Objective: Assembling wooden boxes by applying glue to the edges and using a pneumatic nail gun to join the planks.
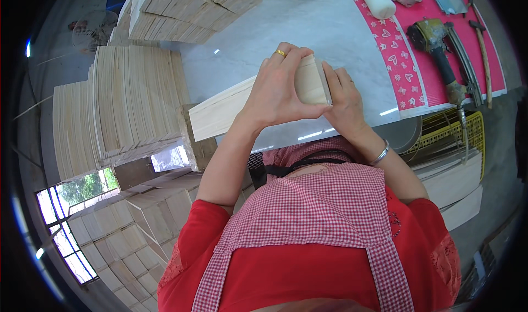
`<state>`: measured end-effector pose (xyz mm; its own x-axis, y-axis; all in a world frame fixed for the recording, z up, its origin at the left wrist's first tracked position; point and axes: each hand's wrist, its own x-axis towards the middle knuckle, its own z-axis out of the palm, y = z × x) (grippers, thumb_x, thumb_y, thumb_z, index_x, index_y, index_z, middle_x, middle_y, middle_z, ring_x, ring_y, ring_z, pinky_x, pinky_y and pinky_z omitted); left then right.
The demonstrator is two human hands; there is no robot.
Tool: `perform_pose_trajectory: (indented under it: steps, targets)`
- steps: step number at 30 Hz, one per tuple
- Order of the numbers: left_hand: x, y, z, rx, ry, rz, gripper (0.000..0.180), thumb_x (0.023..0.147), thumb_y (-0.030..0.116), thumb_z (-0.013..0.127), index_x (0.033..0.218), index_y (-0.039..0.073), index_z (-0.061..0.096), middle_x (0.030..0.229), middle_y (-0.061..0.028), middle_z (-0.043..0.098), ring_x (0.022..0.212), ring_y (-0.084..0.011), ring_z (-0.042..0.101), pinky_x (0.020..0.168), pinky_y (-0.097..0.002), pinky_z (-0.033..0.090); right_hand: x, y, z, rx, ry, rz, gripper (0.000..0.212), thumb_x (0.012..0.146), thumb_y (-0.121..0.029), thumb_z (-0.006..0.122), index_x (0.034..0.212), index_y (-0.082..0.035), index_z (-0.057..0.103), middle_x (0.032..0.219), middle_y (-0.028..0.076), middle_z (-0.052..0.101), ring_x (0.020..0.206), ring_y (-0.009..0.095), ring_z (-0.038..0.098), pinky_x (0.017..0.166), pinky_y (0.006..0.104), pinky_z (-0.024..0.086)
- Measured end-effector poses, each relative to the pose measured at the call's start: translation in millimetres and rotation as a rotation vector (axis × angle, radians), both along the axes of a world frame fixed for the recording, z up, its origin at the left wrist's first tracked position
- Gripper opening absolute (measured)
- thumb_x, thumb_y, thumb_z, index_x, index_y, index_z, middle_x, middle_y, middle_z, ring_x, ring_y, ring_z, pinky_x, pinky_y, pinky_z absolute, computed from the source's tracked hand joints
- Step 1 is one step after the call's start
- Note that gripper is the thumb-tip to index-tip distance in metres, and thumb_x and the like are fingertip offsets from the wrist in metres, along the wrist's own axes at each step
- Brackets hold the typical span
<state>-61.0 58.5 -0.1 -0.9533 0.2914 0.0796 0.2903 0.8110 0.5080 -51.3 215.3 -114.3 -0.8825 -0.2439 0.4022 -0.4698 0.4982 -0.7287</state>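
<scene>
A long pale wooden piece [212,114], either a narrow box or a bundle of boards, lies aslant over the near edge of the table. My left hand [275,86] spans it from above near its right end, with the thumb stretched toward the end face. Against that end stands a thin grey-edged strip [324,84]. My right hand [346,100] presses on the strip from the right side, its fingers partly hidden behind the wood. Whether the strip is joined to the wood cannot be seen.
Tall stacks of thin wooden boards [137,103] stand left of the glossy table [236,53], with more wood stacks [176,7] at the far left. A nail gun [440,53], a hammer [482,59] and a white roll [377,1] lie on the pink cloth [404,15] at right.
</scene>
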Motion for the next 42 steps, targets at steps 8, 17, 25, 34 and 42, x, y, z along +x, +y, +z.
perform_pose_trajectory:
  steps: [8, 17, 25, 34, 42]
  targets:
    - [1, 0, 1, 0.001, 0.000, 0.003, 0.082, 0.054, 0.036, 0.089, 0.122, 0.002, 0.057, 0.111, -0.0147, 0.056, 0.102, -0.0324, 0.058, 0.088, -0.0415, 0.050, 0, 0, 2, 0.000, 0.006, -0.001, 0.065, 0.071, 0.001, 0.068, 0.133, 0.002, 0.049, 0.101, 0.015, 0.053, 0.092, 0.033, 0.060, 0.076, 0.0403, 0.054]
    - [0, 1, 1, -0.006, -0.007, -0.006, 0.083, 0.053, 0.035, 0.088, 0.122, 0.001, 0.056, 0.112, -0.0145, 0.056, 0.101, -0.0326, 0.058, 0.088, -0.0419, 0.049, 0, 1, -2, -0.022, -0.027, 0.014, 0.066, 0.071, 0.001, 0.069, 0.134, 0.003, 0.049, 0.103, 0.016, 0.054, 0.092, 0.035, 0.060, 0.076, 0.0416, 0.053]
    - [-3, 5, -3, -0.021, 0.011, -0.015, 0.084, 0.052, 0.036, 0.088, 0.122, 0.001, 0.056, 0.112, -0.0146, 0.055, 0.100, -0.0330, 0.058, 0.086, -0.0421, 0.049, 0, 1, -3, -0.058, -0.043, 0.019, 0.071, 0.069, 0.002, 0.070, 0.136, 0.003, 0.047, 0.104, 0.017, 0.053, 0.092, 0.037, 0.059, 0.076, 0.0427, 0.052]
    - [-3, 7, -8, -0.041, 0.040, 0.006, 0.085, 0.051, 0.036, 0.087, 0.121, 0.001, 0.056, 0.111, -0.0149, 0.055, 0.097, -0.0335, 0.058, 0.084, -0.0424, 0.049, -12, 23, 35, -0.292, -0.128, 0.221, 0.093, 0.067, -0.009, 0.081, 0.148, 0.000, 0.036, 0.134, 0.019, 0.048, 0.120, 0.038, 0.052, 0.098, 0.0429, 0.046]
    - [-5, 6, -8, -0.017, 0.037, 0.001, 0.086, 0.050, 0.039, 0.088, 0.121, 0.001, 0.056, 0.111, -0.0140, 0.055, 0.097, -0.0330, 0.057, 0.082, -0.0422, 0.046, 17, 50, 54, -0.343, -0.265, 0.398, 0.085, 0.070, -0.009, 0.080, 0.146, 0.000, 0.041, 0.144, 0.020, 0.045, 0.129, 0.037, 0.048, 0.107, 0.0417, 0.040]
